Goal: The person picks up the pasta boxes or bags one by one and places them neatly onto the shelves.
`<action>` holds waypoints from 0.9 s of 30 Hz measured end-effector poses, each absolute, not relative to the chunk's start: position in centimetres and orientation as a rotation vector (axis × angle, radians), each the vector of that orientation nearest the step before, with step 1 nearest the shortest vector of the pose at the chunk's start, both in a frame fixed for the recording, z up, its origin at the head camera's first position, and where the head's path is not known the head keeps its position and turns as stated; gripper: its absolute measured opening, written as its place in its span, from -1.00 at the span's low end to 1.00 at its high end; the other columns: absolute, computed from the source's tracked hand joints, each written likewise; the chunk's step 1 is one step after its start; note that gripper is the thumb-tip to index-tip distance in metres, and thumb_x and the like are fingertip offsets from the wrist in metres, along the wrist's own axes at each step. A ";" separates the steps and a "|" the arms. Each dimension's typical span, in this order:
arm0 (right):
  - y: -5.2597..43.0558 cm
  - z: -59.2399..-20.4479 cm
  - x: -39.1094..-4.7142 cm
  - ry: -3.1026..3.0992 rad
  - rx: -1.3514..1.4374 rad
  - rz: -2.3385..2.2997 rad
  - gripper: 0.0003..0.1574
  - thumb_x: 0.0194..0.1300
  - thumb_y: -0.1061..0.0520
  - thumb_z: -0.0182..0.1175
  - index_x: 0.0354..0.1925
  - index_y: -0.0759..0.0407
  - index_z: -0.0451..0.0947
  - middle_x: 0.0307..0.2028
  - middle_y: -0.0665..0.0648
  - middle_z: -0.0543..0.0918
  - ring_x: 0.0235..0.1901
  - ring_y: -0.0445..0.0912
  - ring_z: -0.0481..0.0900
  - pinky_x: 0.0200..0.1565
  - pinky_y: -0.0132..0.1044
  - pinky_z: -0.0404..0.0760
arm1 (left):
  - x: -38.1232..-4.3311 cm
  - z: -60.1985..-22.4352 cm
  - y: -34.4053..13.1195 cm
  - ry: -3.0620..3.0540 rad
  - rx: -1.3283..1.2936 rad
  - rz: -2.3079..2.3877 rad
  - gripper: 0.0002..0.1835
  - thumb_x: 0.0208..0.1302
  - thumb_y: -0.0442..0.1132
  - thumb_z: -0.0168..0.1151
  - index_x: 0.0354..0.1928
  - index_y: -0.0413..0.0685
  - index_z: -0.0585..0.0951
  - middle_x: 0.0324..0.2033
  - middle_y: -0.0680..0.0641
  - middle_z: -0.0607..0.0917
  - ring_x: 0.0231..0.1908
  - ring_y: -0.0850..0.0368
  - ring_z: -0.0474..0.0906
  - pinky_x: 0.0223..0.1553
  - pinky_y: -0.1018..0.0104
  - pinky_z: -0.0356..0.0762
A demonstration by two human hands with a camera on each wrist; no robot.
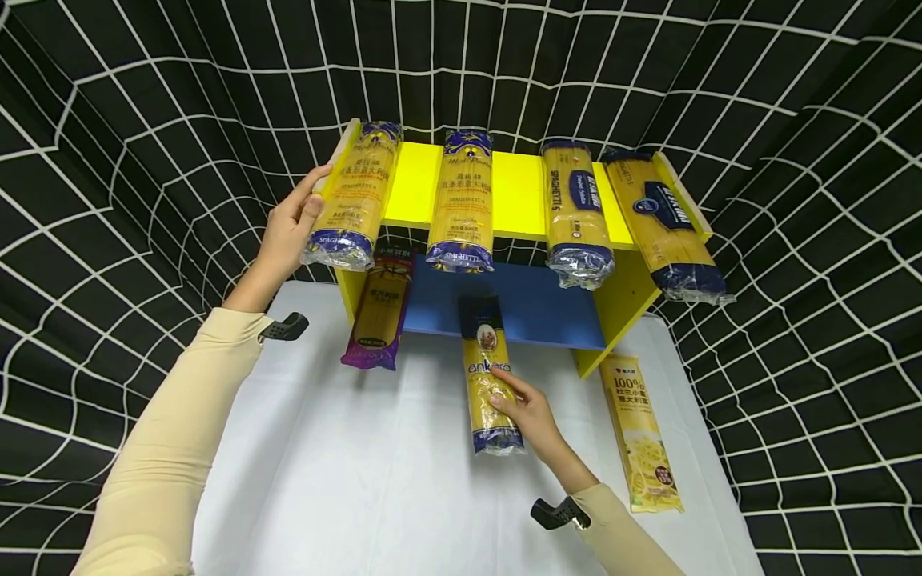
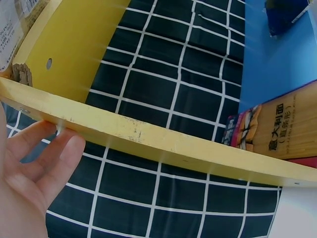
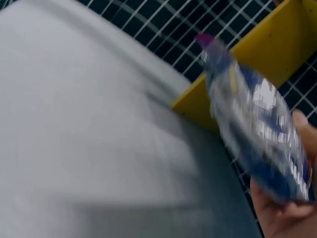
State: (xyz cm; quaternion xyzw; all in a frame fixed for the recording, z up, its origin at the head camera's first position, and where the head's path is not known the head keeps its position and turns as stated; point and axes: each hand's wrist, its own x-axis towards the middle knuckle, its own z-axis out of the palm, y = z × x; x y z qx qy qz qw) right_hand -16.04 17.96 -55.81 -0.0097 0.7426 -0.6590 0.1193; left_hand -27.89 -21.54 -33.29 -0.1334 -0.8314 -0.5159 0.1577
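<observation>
My right hand (image 1: 529,412) grips a yellow ankara spaghetti pack (image 1: 484,392) from its right side, near the lower half. The pack slants up, its dark top end at the front of the blue lower shelf (image 1: 540,308). In the right wrist view, the pack's clear and blue end (image 3: 257,124) is blurred, with my fingers around its edge. My left hand (image 1: 288,220) touches the outer face of the yellow shelf unit's left side panel (image 2: 133,131), beside a spaghetti pack (image 1: 353,192) on the top shelf. No pack is in my left hand.
On the yellow top shelf (image 1: 519,192) lie more packs: one mid-left (image 1: 463,200), one mid-right (image 1: 576,208), one far right (image 1: 666,220). A purple-ended pack (image 1: 379,312) sits lower left. Another yellow pack (image 1: 641,436) lies on the white table (image 1: 324,480), right of the unit.
</observation>
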 end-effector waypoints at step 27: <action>16.1 -56.0 -15.1 2.151 -0.101 -1.962 0.13 0.09 0.29 0.45 0.50 -0.16 0.17 0.43 0.20 0.24 0.26 0.18 0.48 0.06 -0.34 0.65 | -28.1 -33.4 -21.5 -2.393 -0.377 -1.435 -0.48 0.56 0.02 -0.15 0.50 0.30 0.25 0.14 -0.35 0.55 -0.33 0.46 0.48 -0.42 0.67 0.47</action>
